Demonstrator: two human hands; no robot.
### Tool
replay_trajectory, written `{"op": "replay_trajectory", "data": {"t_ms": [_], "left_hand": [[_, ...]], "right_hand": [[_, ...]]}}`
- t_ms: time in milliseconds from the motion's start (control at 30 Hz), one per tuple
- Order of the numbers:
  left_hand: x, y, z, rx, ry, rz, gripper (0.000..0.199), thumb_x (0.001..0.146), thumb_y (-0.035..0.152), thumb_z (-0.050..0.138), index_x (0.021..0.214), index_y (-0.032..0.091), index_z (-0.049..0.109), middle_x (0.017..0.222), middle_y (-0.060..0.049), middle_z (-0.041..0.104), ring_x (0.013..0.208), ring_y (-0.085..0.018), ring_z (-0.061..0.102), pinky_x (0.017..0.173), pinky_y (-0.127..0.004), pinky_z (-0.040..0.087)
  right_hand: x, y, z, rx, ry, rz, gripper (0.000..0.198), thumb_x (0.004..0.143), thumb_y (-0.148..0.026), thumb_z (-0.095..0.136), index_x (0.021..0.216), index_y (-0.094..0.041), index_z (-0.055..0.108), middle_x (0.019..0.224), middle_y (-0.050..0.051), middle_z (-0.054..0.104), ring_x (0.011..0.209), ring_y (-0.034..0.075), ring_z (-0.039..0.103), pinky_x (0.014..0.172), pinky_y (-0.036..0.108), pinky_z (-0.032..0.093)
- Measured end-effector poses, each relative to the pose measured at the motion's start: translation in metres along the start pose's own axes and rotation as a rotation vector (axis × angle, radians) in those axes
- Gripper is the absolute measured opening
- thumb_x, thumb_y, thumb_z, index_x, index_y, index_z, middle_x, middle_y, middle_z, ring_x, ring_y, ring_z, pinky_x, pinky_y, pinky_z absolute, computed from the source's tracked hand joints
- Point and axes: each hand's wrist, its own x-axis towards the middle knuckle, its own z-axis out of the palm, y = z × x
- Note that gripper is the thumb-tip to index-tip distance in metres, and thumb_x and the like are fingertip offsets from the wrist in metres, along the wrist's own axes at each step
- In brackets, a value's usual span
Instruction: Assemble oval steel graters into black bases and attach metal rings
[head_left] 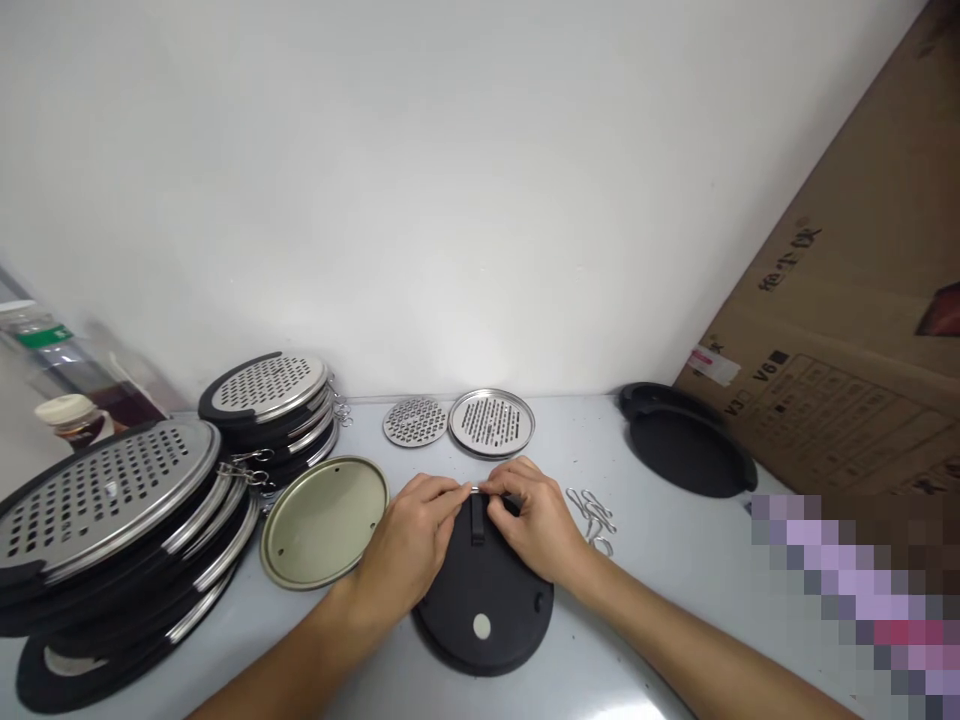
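A round black lid-like disc (pixel 480 590) lies in front of me, with a black strap-like tab (pixel 478 522) near its far edge and a pale round spot lower down. At the tab's far end a small shiny metal piece (pixel 475 490) shows between my fingertips; its shape is mostly hidden. My left hand (pixel 420 530) pinches it from the left, its palm over the disc's edge. From the right, my right hand (pixel 534 520) has thumb and fingers closed at the same spot. Several bent wire clips (pixel 592 512) lie just right of my right hand.
At left stand two stacks of perforated metal discs with black rims (pixel 112 500) (pixel 274 390). A gold-green round plate (pixel 326 520) leans near them. Two grater discs (pixel 416 422) (pixel 493 422) lie by the wall. Black discs (pixel 690 450) rest against a cardboard box (pixel 847 330). Bottles (pixel 71 415) stand far left.
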Motion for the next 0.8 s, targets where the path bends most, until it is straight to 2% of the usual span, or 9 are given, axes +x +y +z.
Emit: {"op": "replay_trajectory", "data": {"t_ms": [100, 400, 800], "left_hand": [[0.0003, 0.0001, 0.0004, 0.000, -0.015, 0.010, 0.036, 0.092, 0.009, 0.049, 0.119, 0.026, 0.066, 0.104, -0.006, 0.069, 0.097, -0.020, 0.060, 0.086, -0.038, 0.054], [0.0005, -0.0038, 0.0022, -0.031, -0.041, 0.042, 0.036, 0.094, 0.009, 0.047, 0.118, 0.027, 0.067, 0.104, -0.005, 0.069, 0.095, -0.019, 0.060, 0.085, -0.037, 0.054], [0.0025, -0.0066, 0.0047, -0.053, -0.084, 0.090, 0.037, 0.095, 0.009, 0.043, 0.122, 0.023, 0.063, 0.112, -0.007, 0.067, 0.103, -0.020, 0.056, 0.091, -0.041, 0.053]], "right_hand": [[0.0002, 0.0009, 0.0005, 0.019, -0.009, 0.005, 0.024, 0.078, -0.003, 0.052, 0.082, -0.019, 0.069, 0.090, 0.005, 0.065, 0.086, 0.018, 0.060, 0.081, 0.032, 0.049], [0.0002, 0.0016, 0.0009, -0.035, -0.032, -0.028, 0.025, 0.078, -0.003, 0.052, 0.083, -0.020, 0.070, 0.081, 0.005, 0.065, 0.082, 0.019, 0.059, 0.077, 0.032, 0.049], [-0.0015, 0.0024, 0.0010, -0.099, 0.012, -0.013, 0.021, 0.076, -0.003, 0.052, 0.071, -0.020, 0.065, 0.075, 0.004, 0.062, 0.078, 0.019, 0.056, 0.072, 0.031, 0.046]]}}
